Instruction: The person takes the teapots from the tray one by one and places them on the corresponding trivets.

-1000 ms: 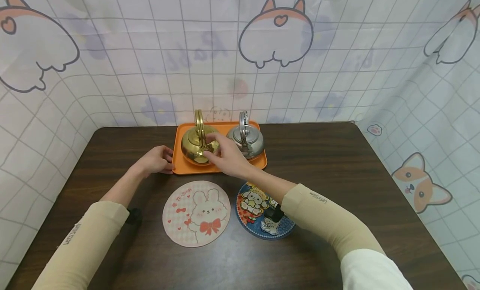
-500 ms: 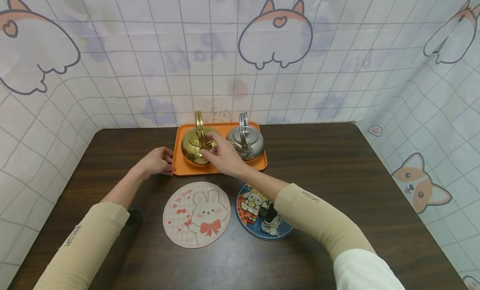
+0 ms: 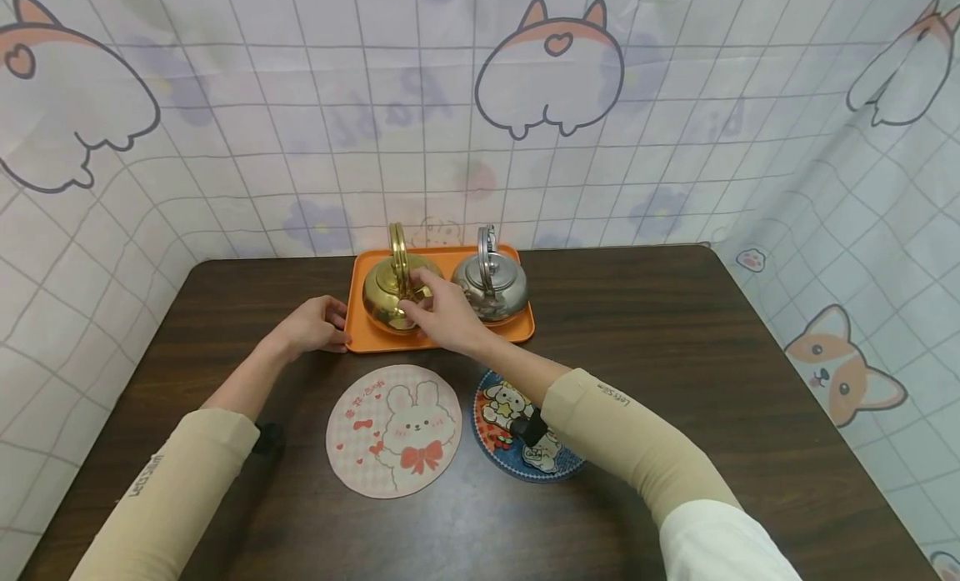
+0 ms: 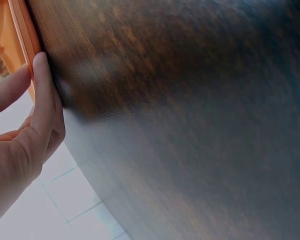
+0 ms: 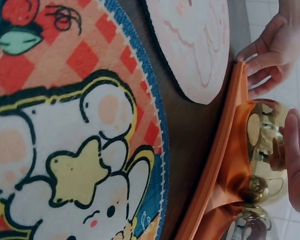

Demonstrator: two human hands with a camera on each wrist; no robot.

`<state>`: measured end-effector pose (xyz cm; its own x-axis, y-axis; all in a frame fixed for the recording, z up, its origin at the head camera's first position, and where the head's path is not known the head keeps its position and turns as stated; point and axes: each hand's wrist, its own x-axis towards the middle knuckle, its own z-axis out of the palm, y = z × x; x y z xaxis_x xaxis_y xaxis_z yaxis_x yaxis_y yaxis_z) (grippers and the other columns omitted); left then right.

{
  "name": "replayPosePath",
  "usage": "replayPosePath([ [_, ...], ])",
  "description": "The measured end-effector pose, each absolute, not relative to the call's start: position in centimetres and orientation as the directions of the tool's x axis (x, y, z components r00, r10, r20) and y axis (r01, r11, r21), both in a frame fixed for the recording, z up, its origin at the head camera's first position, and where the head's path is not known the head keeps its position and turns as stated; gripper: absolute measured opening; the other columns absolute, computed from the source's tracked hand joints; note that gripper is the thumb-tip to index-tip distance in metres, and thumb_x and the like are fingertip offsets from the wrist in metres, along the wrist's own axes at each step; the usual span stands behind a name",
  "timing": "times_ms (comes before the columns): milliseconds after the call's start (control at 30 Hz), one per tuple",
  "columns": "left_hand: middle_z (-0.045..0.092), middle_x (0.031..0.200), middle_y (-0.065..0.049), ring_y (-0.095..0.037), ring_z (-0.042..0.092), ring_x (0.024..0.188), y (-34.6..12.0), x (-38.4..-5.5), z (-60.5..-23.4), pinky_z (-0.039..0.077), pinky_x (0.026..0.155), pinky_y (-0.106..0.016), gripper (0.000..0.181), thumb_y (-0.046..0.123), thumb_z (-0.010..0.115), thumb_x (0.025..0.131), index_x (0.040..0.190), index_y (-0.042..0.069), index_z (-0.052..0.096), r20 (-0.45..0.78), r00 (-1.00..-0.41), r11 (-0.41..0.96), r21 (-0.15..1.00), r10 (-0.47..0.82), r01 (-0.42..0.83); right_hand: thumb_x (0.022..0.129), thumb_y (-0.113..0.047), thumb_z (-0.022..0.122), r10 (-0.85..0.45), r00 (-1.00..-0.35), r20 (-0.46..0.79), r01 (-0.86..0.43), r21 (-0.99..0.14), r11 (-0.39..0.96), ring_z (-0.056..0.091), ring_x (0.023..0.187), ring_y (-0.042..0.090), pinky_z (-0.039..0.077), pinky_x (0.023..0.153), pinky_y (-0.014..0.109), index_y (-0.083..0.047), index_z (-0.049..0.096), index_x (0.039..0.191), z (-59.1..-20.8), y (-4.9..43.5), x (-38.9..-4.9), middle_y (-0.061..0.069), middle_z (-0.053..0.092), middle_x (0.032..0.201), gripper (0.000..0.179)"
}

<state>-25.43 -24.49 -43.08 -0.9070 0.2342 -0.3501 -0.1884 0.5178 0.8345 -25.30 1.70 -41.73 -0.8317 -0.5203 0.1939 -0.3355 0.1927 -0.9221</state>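
Observation:
An orange tray (image 3: 358,318) stands near the far edge of the table, bearing a gold kettle (image 3: 381,302) on its left and a silver kettle (image 3: 508,293) on its right. My left hand (image 3: 311,323) pinches the tray's left rim; the left wrist view has its thumb inside the rim (image 4: 21,30) and a finger outside. My right hand (image 3: 453,316) is at the gold kettle's right side, with thumb and forefinger apart beside the handle. In the right wrist view a straight digit stands before the gold kettle (image 5: 271,187); whether it touches is hard to tell.
Two round mats lie in front of the tray: a pink rabbit one (image 3: 393,431) and a blue-edged cartoon one (image 3: 517,460), partly under my right forearm. A tiled-pattern curtain (image 3: 435,172) backs the dark wooden table (image 3: 660,373).
My right forearm has shifted slightly left, and the right hand's thumb has edged left beside the gold kettle. The left hand, tray and kettles look the same.

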Motion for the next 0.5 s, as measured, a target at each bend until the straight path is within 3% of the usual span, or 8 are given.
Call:
replayPosePath([
  [233,0.046,0.118,-0.029,-0.022,0.065,0.087,-24.38,-25.26,-42.99,0.063,0.078,-0.032,0.057,-0.011,0.062,0.096,0.143,-0.020,0.030,-0.348,-0.911,0.522,0.831,0.220,-0.191,0.105,-0.006,0.060,-0.490,-0.844,0.219,-0.337,-0.926,0.167,0.072,0.080,0.032,0.062,0.066,0.055,-0.003,0.054,0.139,-42.08,1.53,-25.57,0.013,0.060,0.124,0.035],
  [500,0.045,0.121,-0.030,-0.023,0.064,0.089,-24.27,-25.21,-42.89,0.063,0.079,-0.033,0.057,-0.010,0.062,0.097,0.144,-0.020,0.030,-0.356,-0.910,0.527,0.826,0.213,-0.200,0.104,-0.003,0.060,-0.489,-0.826,0.279,-0.391,-0.909,0.141,0.072,0.075,0.031,0.062,0.070,0.054,0.001,0.058,0.134,-42.42,1.59,-26.14,0.014,0.063,0.116,0.030],
])
